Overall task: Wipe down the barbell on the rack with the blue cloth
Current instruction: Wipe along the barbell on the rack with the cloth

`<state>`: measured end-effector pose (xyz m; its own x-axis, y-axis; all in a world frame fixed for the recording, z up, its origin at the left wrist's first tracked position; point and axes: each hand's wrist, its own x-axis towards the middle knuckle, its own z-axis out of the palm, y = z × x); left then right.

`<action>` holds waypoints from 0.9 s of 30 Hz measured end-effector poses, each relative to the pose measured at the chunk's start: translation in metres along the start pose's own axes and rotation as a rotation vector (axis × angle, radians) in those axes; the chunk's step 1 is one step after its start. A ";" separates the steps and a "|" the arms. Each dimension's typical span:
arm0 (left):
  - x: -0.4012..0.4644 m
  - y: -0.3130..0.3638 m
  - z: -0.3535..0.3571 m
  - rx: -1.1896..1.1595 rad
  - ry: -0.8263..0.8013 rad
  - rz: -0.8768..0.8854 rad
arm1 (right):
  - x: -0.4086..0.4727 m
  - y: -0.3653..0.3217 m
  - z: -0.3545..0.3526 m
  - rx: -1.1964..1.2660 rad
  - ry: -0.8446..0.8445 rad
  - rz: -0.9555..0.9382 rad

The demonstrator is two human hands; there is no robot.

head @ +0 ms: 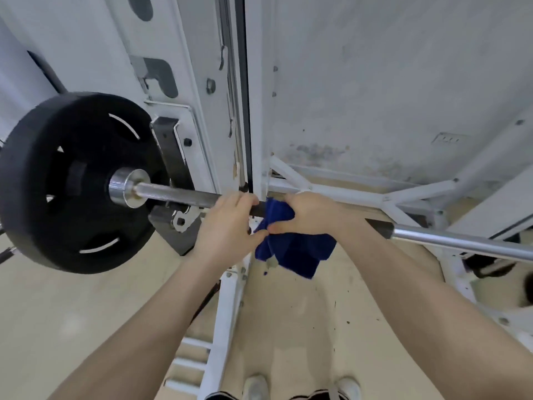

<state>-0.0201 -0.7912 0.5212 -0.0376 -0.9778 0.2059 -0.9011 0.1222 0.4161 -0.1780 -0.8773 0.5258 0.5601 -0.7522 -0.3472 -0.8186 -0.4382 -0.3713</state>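
Observation:
The steel barbell [178, 194] lies across the white rack, running from a black weight plate [66, 183] at the left down to the right edge. My left hand [227, 223] is wrapped around the bar near the middle. Right beside it, my right hand [311, 213] presses the blue cloth [294, 249] onto the bar, thumb underneath. The cloth bunches around the bar between the two hands, and most of it hangs loose below my right hand. The bar under both hands is hidden.
The rack's white upright [184, 82] and black bar hook [170, 148] stand just behind the plate. White floor braces [360, 194] spread under the bar at the right. A pale wall is close behind. My shoes [256, 385] stand on beige floor below.

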 end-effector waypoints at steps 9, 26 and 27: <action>0.040 -0.039 0.007 0.285 -0.161 0.235 | 0.026 -0.005 -0.019 0.178 -0.311 0.196; 0.036 -0.039 0.012 0.226 -0.036 0.252 | 0.022 -0.003 -0.026 0.446 -0.476 0.334; 0.036 -0.038 0.012 0.225 -0.048 0.234 | 0.023 -0.003 -0.023 0.382 -0.417 0.316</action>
<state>0.0080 -0.8331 0.5025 -0.2703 -0.9352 0.2289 -0.9383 0.3092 0.1550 -0.1655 -0.9040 0.5389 0.3649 -0.5283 -0.7666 -0.8923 0.0367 -0.4500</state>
